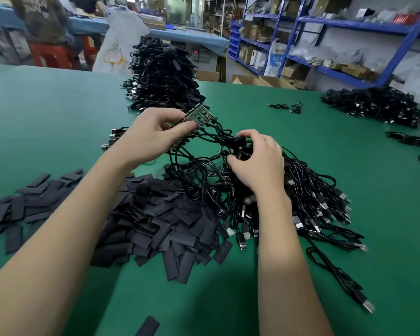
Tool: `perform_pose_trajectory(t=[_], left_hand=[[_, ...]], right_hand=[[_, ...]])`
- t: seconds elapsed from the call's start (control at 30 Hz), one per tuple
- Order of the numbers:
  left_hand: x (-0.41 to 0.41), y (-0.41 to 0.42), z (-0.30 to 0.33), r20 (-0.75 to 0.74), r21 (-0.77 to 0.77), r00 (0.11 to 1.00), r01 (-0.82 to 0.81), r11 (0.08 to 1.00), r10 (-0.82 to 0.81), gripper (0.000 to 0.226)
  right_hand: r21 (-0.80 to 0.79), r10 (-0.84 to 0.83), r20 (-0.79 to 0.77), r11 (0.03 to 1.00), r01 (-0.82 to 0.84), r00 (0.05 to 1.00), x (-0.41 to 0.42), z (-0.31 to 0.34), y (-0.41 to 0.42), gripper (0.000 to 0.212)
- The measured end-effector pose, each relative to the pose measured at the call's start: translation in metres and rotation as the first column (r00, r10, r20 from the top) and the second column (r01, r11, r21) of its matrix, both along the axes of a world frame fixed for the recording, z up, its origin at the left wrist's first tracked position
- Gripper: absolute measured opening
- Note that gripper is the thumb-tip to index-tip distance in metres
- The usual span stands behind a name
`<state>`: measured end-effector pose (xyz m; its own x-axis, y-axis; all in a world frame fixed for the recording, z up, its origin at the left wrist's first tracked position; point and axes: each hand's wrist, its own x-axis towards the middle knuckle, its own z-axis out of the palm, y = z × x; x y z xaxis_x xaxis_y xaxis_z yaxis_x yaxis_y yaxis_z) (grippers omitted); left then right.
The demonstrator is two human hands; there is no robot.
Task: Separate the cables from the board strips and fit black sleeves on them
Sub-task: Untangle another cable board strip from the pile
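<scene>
A big green table (58, 105) fills most of the view. Behind it stand blue shelves (325, 32) full of boxes and bags, and a person in a dark shirt (41, 18) is far back on the left by a red stool (51, 55).

On the far middle of the table sits a tall stack of black cables (160, 71). A lower heap of cables (374, 105) lies far off on the right, and one small loose cable (286, 107) lies between the two.

Close to the person, a wide pile of flat black sleeves (160, 226) spreads across the left and middle of the table. One sleeve (148, 326) lies alone near the bottom edge. Just to the right of the sleeves is a tangled bunch of cables (308, 190) with shiny plugs at their ends (the plugs point toward the person). One long cable (337, 275) trails out from it toward the bottom right.

The left hand (153, 134) is lifted over the table and pinches a green board strip (194, 117) between thumb and fingers. Thin black cables run from the strip down to the tangled bunch.

The right hand (257, 161) is just beside it, on top of the bunch. Its fingers are curled around some of the black cables near the strip and grip them.
</scene>
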<state>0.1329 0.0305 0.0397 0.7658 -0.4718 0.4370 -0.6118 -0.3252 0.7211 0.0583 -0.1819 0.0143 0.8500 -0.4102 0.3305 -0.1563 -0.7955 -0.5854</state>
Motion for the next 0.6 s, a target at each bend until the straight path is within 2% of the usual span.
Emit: perform_pose_trajectory(t=[0.13, 0.27, 0.33, 0.37, 0.47, 0.6], left_hand=[[-0.006, 0.013, -0.015, -0.009, -0.044, 1.000, 0.004, 0.999, -0.005, 0.028], [-0.013, 0.024, -0.031, -0.080, -0.051, 0.997, 0.010, 0.999, -0.014, 0.015], [-0.014, 0.027, -0.031, -0.119, -0.026, 0.992, 0.029, 0.999, -0.032, 0.016], [-0.015, 0.027, -0.030, -0.119, -0.002, 0.992, 0.037, 0.999, -0.037, 0.018], [-0.016, 0.023, -0.028, -0.095, 0.066, 0.995, 0.008, 0.998, -0.001, 0.044], [-0.019, 0.013, -0.028, -0.078, -0.038, 0.997, -0.025, 0.999, 0.022, 0.021]], right_hand=[[0.006, 0.019, -0.044, 1.000, -0.019, 0.999, 0.002, -0.002, 0.003, 0.065], [-0.005, 0.066, -0.011, 0.998, -0.066, 0.998, 0.004, -0.003, 0.007, 0.052], [0.015, 0.079, 0.027, 0.997, -0.079, 0.997, 0.005, -0.003, 0.008, 0.045], [0.026, 0.087, 0.041, 0.996, -0.088, 0.995, 0.005, -0.004, 0.008, 0.043], [0.006, 0.127, 0.023, 0.992, -0.127, 0.992, 0.006, -0.006, 0.006, 0.043], [0.016, 0.123, -0.043, 0.992, -0.122, 0.992, 0.006, -0.011, 0.002, 0.043]])
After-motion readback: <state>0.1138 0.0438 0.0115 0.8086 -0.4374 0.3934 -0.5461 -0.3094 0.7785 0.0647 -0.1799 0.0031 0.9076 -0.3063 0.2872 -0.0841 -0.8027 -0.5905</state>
